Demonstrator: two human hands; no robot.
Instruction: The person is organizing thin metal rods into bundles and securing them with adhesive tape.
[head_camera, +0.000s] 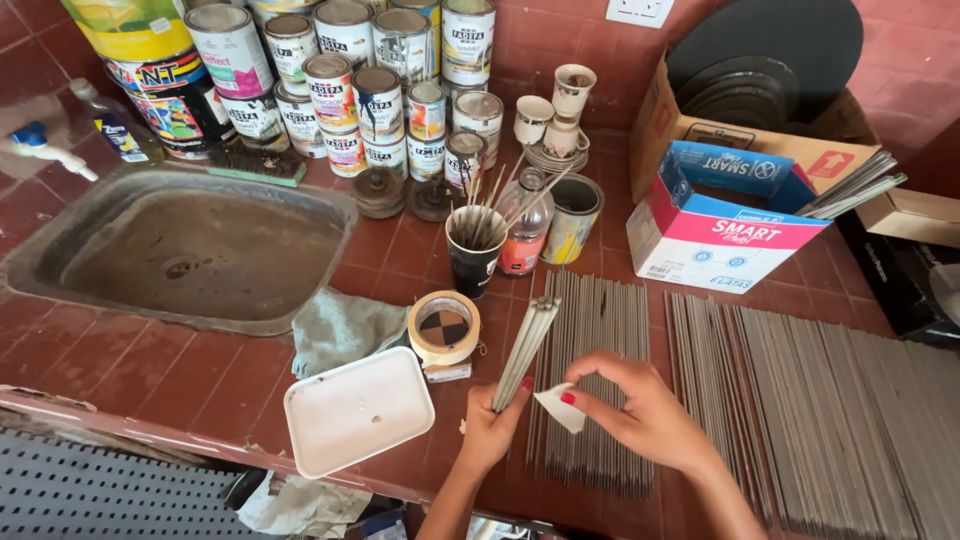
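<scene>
The laid-out grey rods (830, 400) run off the right and bottom edges. The paint tins (340, 80) are cropped at the top edge. The left hand (490, 430) hides the lower end of its rod bundle (525, 345).

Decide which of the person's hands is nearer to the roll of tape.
Left. The left hand, holding a bundle of thin sticks, sits just below and right of the roll of tape. The right hand, holding a white scrap, is farther right.

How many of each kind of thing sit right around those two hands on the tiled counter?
Rod bundle, in the left hand: 1
White slip, in the right hand: 1
Tape roll: 1
White tray: 1
Grey cloth: 1
Black cup of sticks: 1
Total: 6
</scene>
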